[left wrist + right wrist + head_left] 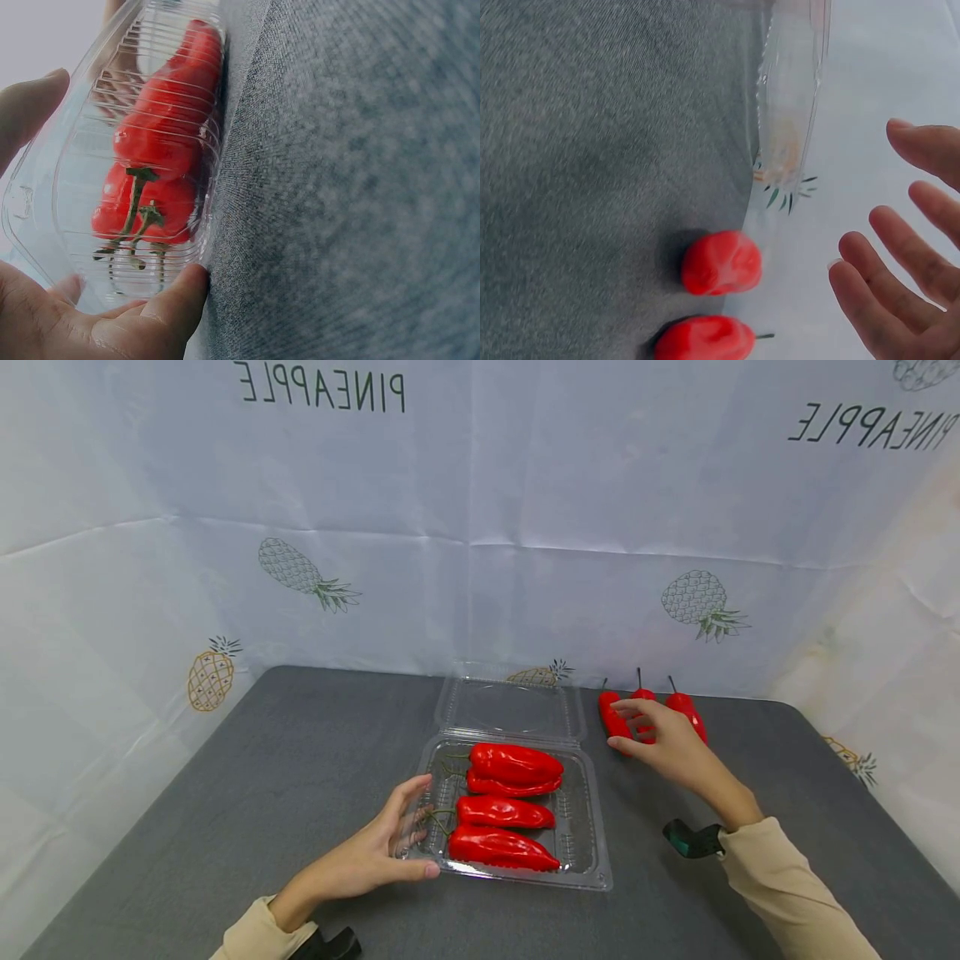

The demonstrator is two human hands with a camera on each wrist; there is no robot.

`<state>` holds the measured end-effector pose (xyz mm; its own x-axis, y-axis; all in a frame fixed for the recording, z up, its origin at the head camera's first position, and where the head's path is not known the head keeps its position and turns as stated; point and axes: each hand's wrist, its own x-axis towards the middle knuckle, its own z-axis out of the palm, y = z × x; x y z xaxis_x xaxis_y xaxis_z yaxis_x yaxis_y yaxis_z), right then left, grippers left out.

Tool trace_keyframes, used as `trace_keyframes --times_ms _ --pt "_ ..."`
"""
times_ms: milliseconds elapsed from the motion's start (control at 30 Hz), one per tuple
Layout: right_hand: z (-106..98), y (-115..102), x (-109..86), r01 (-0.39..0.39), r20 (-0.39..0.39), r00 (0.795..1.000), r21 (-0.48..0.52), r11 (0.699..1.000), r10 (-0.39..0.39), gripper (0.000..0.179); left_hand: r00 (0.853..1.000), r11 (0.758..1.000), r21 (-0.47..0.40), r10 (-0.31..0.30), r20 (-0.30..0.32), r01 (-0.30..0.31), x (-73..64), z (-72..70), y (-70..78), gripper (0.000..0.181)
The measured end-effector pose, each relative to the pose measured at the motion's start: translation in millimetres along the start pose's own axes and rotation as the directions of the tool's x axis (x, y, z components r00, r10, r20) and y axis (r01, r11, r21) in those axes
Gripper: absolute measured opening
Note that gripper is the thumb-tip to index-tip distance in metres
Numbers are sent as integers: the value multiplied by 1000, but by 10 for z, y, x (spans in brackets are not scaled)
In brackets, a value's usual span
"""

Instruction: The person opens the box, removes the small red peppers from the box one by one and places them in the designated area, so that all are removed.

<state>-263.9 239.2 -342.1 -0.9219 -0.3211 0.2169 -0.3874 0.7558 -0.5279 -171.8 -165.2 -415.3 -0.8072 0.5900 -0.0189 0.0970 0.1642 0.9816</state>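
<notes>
A clear plastic clamshell box sits on the dark table with its lid folded back. Inside lie several red peppers, stems pointing left. My left hand is at the box's left side, thumb by the front corner and fingers spread along the wall; in the left wrist view its fingertips reach the clear plastic. To the right of the box, my right hand hovers over three loose red peppers, partly covering them. Its fingers are relaxed and apart, with nothing between them.
The grey table backs onto a white cloth printed with pineapples and lettering. The lid lies close to this cloth at the table's back edge. A dark strap device is on the right wrist.
</notes>
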Motion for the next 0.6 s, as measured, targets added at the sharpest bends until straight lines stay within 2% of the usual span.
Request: trace_keyframes --times_ms 167,400,600 --pt "30 -58 8 45 2 999 -9 999 -45 51 1000 1000 1 16 2 -16 -3 4 -16 99" --pt "84 -181 19 119 21 993 7 993 -119 49 1000 1000 -8 3 -2 -3 3 3 -7 100" --pt "160 -269 25 141 48 989 4 990 -141 49 1000 1000 -4 -7 -11 7 3 4 3 100"
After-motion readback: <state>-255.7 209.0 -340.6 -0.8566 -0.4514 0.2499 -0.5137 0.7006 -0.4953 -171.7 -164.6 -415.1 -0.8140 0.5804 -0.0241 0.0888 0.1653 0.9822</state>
